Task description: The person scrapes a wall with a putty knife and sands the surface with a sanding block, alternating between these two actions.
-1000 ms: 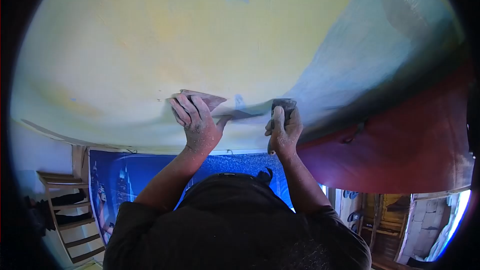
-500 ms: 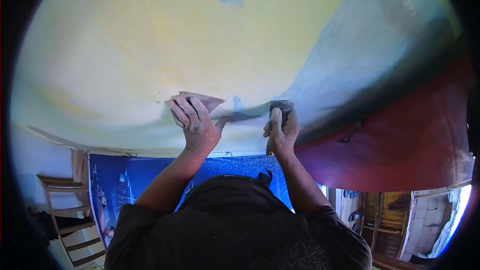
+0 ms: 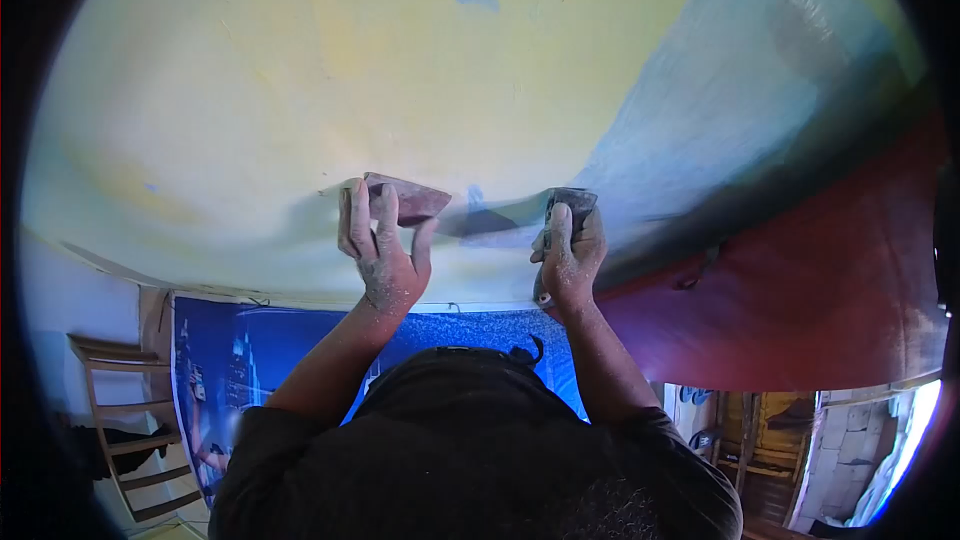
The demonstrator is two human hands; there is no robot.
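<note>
A flat, reddish-brown plate with slanted edges [image 3: 412, 198] is in my left hand [image 3: 385, 255], its face against the pale painted surface [image 3: 400, 90]. Three fingers lie along it and the thumb stands off to the side. My right hand [image 3: 572, 260] is wrapped round a putty knife [image 3: 575, 198], thumb pressed on its dark, broad blade, with the handle end poking out below the fist. Both hands are dusted white and stay close to the surface, a short gap between them. Blue-grey patches mark the surface between and above them.
Dark red sheeting [image 3: 770, 280] hangs at the right. A blue printed banner [image 3: 270, 350] spreads below the surface's edge. Wooden shelving [image 3: 130, 405] stands at lower left; wooden framing [image 3: 760, 430] and a block wall [image 3: 850, 450] appear at lower right.
The left hand's fingers have spread and straightened on the plate, the thumb nearer its edge. My right hand and the putty knife have shifted slightly up and right. The view has moved slightly.
</note>
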